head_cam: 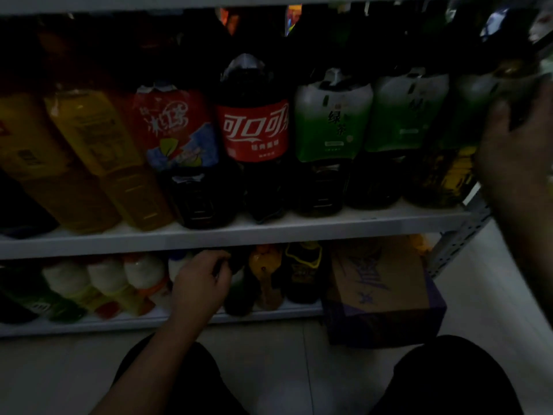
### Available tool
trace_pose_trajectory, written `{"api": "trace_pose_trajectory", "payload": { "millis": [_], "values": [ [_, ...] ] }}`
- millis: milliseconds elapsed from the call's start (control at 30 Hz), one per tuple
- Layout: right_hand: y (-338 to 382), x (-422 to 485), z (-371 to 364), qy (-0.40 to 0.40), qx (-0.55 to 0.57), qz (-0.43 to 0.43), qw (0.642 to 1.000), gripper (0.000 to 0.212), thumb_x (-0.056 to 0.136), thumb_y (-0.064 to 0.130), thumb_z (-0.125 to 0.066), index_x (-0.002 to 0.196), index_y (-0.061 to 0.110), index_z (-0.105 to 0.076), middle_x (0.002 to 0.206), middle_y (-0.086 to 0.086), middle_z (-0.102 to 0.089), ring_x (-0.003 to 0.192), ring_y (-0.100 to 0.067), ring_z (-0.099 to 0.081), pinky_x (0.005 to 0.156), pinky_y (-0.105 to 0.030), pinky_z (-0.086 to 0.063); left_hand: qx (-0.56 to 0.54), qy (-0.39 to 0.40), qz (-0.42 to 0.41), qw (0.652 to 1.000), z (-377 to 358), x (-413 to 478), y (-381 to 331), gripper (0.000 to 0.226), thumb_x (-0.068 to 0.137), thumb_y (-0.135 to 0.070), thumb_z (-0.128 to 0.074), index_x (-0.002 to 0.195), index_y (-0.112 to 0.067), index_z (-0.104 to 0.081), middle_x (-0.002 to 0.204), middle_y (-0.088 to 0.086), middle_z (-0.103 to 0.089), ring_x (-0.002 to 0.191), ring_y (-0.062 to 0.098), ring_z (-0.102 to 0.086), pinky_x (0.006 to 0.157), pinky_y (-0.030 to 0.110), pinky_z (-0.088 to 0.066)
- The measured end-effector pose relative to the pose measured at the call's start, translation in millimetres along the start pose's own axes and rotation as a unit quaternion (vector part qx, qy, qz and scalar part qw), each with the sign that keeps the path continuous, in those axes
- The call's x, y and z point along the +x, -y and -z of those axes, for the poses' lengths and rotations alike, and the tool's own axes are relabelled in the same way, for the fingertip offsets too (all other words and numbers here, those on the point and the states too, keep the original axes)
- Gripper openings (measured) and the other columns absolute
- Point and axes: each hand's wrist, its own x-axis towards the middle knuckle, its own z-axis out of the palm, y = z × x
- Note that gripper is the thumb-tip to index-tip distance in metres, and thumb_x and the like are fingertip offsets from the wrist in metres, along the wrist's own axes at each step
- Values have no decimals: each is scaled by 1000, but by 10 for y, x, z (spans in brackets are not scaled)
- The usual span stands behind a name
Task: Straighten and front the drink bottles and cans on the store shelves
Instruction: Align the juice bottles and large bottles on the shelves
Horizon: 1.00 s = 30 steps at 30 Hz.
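At lower centre, a dark bottle [239,295] on the bottom shelf [89,324] was gripped by the left hand [200,286], probably for fronting; whether the blurred right hand [514,163], far right, held anything could not be told.

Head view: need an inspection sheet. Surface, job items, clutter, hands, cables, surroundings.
Surface: white shelf board, with large bottles in a row.
Job's things: cola bottle and green tea bottle have labels facing front; yellow juice bottle shows fine print; white-capped bottles stand on the lower shelf.
Clutter: cardboard box at the lower shelf's right end.
Hands: left hand is at a dark bottle, fingers curled, grip unclear; right hand is blurred at the upper shelf's right end.
Cables: nothing seen.
Surroundings: pale tiled floor, dim light.
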Motion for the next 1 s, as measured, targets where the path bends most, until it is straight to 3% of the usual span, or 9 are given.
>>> {"api": "trace_pose_trajectory", "payload": {
  "millis": [133, 233, 300, 367, 467, 633, 733, 900, 1000],
  "values": [
    [-123, -1241, -78, -44, 47, 53, 996, 36, 94, 30, -45, 126, 15, -48, 126, -13, -51, 117, -23, -46, 101, -25, -34, 37, 49, 60, 996, -38, -59, 305, 18, 86, -16, -62, 101, -11, -69, 95, 8, -69, 79, 25, -65, 63, 29, -46],
    [-215, -2145, -275, 199, 0, 104, 975, 19, 84, 13, -52, 99, 8, -62, 98, -14, -61, 91, -27, -57, 79, -13, -33, 40, 77, 78, 993, -69, -29, 506, 17, 85, -18, -62, 99, -10, -67, 94, 11, -69, 78, 28, -65, 63, 31, -47],
    [-334, -2484, -516, 388, -57, 119, 912, 23, 81, 11, -58, 101, 3, -65, 101, -15, -62, 93, -30, -61, 80, -21, -39, 52, 84, 79, 992, -103, 48, 598, 20, 85, -20, -62, 102, -9, -66, 97, 12, -67, 83, 29, -64, 66, 31, -46],
    [-392, -2546, -795, 473, -97, 114, 868, 36, 82, 15, -63, 115, 4, -59, 113, -15, -58, 105, -31, -57, 90, -28, -41, 58, 85, 83, 991, -148, 126, 652, 26, 84, -22, -62, 106, -8, -64, 100, 15, -65, 88, 31, -62, 68, 33, -45],
    [-341, -2427, -1165, 514, -139, 73, 843, 49, 82, 29, -64, 124, 7, -54, 119, -17, -57, 111, -32, -55, 92, -36, -46, 39, 103, 79, 991, -279, 201, 696, 38, 81, -21, -66, 113, -4, -58, 104, 20, -61, 98, 36, -57, 76, 39, -47],
    [-238, -2377, -1614, 528, -241, 110, 807, 41, 90, 41, -52, 118, 12, -56, 113, -15, -61, 98, -30, -58, 72, -29, -42, 21, 112, 63, 992, -493, 139, 751, 55, 79, -16, -70, 127, 1, -49, 115, 25, -54, 110, 40, -48, 88, 40, -39],
    [-206, -2354, -1739, 554, -289, 129, 770, 39, 93, 37, -47, 126, 16, -51, 122, -11, -56, 108, -27, -54, 78, -28, -39, -20, 100, 60, 993, -554, 66, 826, 57, 78, -10, -68, 130, 1, -48, 119, 24, -53, 111, 39, -47, 91, 40, -39],
    [-72, -2455, -1857, 603, -194, 236, 737, 49, 89, 41, -53, 134, 26, -41, 127, -8, -54, 110, -26, -52, 84, -27, -38, -64, 98, 83, 990, -613, 165, 885, 55, 77, -9, -70, 128, 0, -49, 123, 23, -55, 113, 39, -49, 91, 37, -39],
    [94, -2511, -1992, 672, -154, 214, 692, 29, 94, 35, -49, 122, 29, -47, 118, -5, -54, 106, -23, -51, 95, -34, -39, -91, 124, 66, 986, -652, 232, 922, 48, 81, -2, -64, 127, 0, -50, 124, 23, -56, 114, 41, -52, 91, 35, -39]
  ]
}}
